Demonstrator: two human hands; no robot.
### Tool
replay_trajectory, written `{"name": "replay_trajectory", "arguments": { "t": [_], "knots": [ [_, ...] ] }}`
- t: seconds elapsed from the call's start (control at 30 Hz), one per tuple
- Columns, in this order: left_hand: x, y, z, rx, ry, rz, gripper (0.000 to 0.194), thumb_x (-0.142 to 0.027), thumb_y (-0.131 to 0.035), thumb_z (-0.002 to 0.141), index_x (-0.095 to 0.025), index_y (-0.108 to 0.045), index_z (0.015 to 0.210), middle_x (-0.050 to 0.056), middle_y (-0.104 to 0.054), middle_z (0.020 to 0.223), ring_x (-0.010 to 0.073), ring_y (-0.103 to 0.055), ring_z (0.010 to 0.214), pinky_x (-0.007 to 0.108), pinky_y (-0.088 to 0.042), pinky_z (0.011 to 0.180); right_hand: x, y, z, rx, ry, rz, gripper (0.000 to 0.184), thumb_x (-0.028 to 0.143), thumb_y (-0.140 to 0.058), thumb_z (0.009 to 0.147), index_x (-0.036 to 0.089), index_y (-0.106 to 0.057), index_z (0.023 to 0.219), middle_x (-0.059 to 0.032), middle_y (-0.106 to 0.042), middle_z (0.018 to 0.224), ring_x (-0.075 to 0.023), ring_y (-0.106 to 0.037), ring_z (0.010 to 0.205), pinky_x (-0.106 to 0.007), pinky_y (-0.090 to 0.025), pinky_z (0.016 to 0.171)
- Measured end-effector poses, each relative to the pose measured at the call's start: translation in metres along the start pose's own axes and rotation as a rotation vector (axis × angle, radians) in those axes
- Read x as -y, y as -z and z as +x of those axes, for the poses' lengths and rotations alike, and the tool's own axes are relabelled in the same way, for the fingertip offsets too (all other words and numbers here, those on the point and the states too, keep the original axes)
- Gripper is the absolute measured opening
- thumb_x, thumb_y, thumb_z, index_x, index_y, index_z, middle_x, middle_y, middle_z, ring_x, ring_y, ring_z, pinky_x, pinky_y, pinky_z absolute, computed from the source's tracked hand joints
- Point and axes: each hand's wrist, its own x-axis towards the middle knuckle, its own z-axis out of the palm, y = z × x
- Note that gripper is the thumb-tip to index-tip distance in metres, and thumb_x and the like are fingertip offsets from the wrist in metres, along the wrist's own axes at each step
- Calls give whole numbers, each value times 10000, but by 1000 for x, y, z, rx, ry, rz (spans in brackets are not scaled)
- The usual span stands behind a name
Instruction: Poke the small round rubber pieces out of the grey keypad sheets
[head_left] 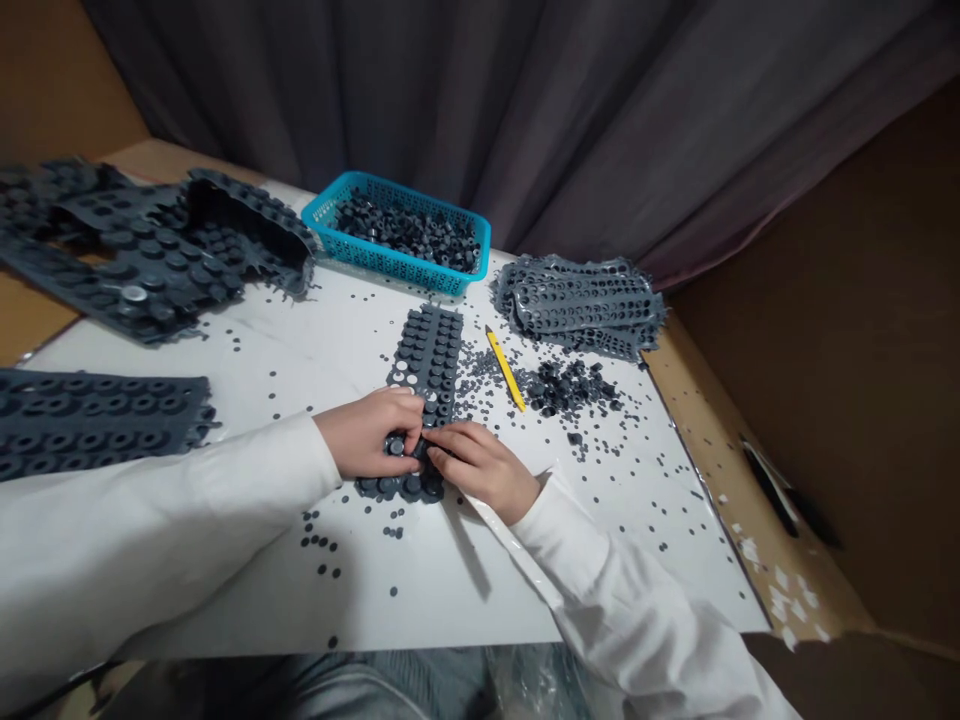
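A dark grey moulded rubber sheet (429,345) with rows of round knobs lies lengthwise on the white table, some knobs showing white tops. My left hand (379,435) is closed over its near part, thumb and forefinger pinching one of the dark rubber knobs. From the right, my right hand (484,465) meets it with its fingers pressed together at the same spot. What those right fingertips hold is hidden. A white strip (514,545) runs below my right hand toward the sleeve.
Behind is a blue basket (390,262) of small dark rubber parts. Perforated sheets (581,300) are stacked at right, near a yellow pen-like tool (505,368) and a pile of dark pieces (574,387). More knobbed sheets (161,250) lie left. Small discs dot the table (262,600).
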Motion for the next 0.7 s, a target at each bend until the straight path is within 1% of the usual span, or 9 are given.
{"name": "replay_trajectory", "arguments": {
  "t": [0.1, 0.17, 0.23, 0.33, 0.4, 0.53, 0.7],
  "knots": [
    [0, 0, 0, 8, -2, -3, 186, -277, -664, 744, -178, -529, 661, 14, -540, 738, 176, -498, 763, 292, -377, 735, -5, 1, -2, -94, -127, 19, 145, 124, -462, 930, 138, -597, 983, -184, -668, 1094, -202, -621, 951, -362, -548, 806],
    [1, -1, 0, 2, -9, -8, 187, -276, -665, 740, -178, -527, 659, 12, -539, 734, 173, -497, 752, 298, -376, 744, -7, 4, -2, -141, -222, 122, 134, 135, -461, 930, 162, -589, 960, -162, -679, 1086, -190, -637, 946, -356, -547, 811],
    [2, -1, 0, -18, -26, -9, 186, -280, -652, 746, -178, -525, 656, 10, -535, 724, 170, -492, 739, 301, -371, 736, -4, 7, -1, -158, -258, 275, 95, 151, -493, 916, 173, -584, 924, -145, -688, 1079, -182, -648, 951, -351, -541, 827],
    [2, -1, -2, -42, -74, -24, 178, -300, -631, 752, -181, -526, 671, 6, -533, 708, 164, -480, 715, 296, -357, 706, 6, 11, 1, -137, -220, 472, 45, 156, -550, 880, 171, -590, 895, -140, -695, 1073, -184, -648, 962, -359, -529, 856],
    [2, 0, -2, -43, -96, -40, 167, -296, -649, 712, -185, -527, 682, -3, -534, 701, 159, -471, 701, 293, -346, 694, 14, 12, 0, -90, -187, 546, 38, 175, -562, 875, 168, -598, 888, -138, -702, 1049, -186, -643, 971, -359, -524, 867],
    [2, 0, -3, -14, -121, -20, 214, -277, -707, 592, -194, -516, 642, -22, -524, 679, 153, -459, 692, 294, -314, 695, 21, 10, -4, 3, -175, 588, 107, 246, -537, 904, 169, -607, 882, -136, -709, 1008, -178, -636, 980, -343, -526, 870],
    [3, -2, -2, 3, -106, 8, 244, -297, -730, 581, -191, -513, 614, -34, -515, 669, 148, -468, 708, 291, -291, 702, 18, 9, -7, 30, -158, 575, 89, 221, -559, 890, 158, -622, 892, -132, -712, 1000, -179, -625, 999, -329, -524, 887]
  ]
}}
